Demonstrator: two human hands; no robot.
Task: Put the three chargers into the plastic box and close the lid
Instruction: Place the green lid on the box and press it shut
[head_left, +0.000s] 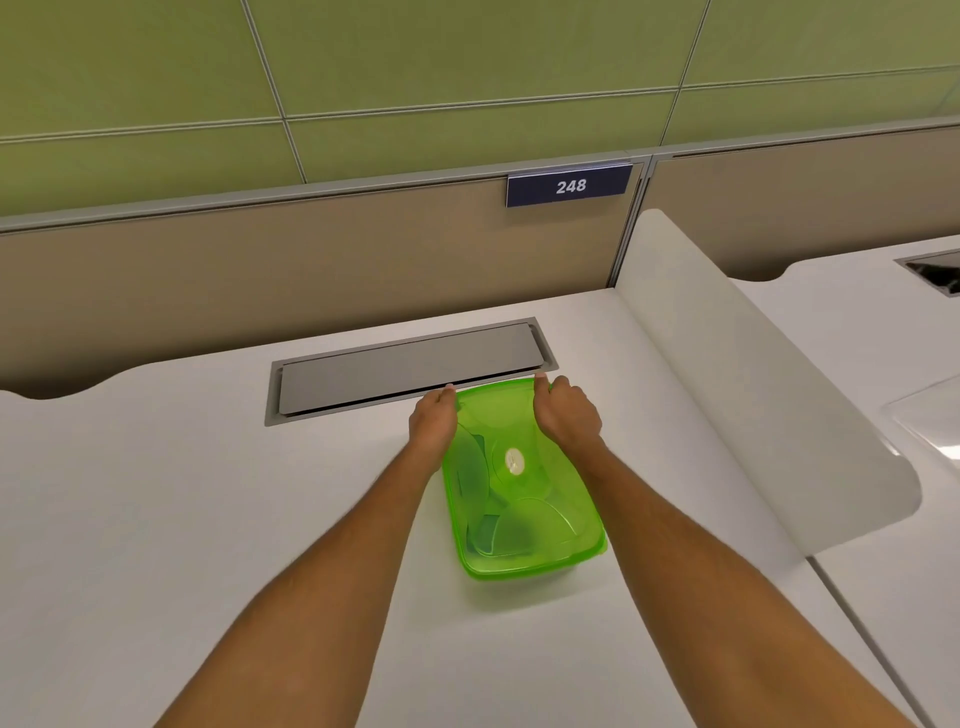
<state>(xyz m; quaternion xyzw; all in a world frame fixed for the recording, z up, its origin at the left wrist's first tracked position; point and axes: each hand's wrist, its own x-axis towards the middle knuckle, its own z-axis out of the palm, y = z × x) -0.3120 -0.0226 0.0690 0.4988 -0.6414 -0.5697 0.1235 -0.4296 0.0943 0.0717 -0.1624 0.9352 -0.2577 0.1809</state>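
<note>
A translucent green plastic box (540, 558) stands on the white desk with its green lid (511, 415) lying on top. Dim shapes show through the lid; I cannot tell them apart as chargers. A small white round label sits near the lid's middle. My left hand (432, 421) presses on the lid's far left corner, fingers curled over the rim. My right hand (566, 413) presses on the far right corner in the same way. Both forearms reach in from the bottom of the view.
A grey cable hatch (405, 366) is set into the white desk (182, 493) just behind the box. A white divider panel (737, 384) rises to the right. A brown partition with a sign reading 248 (570, 186) closes off the back.
</note>
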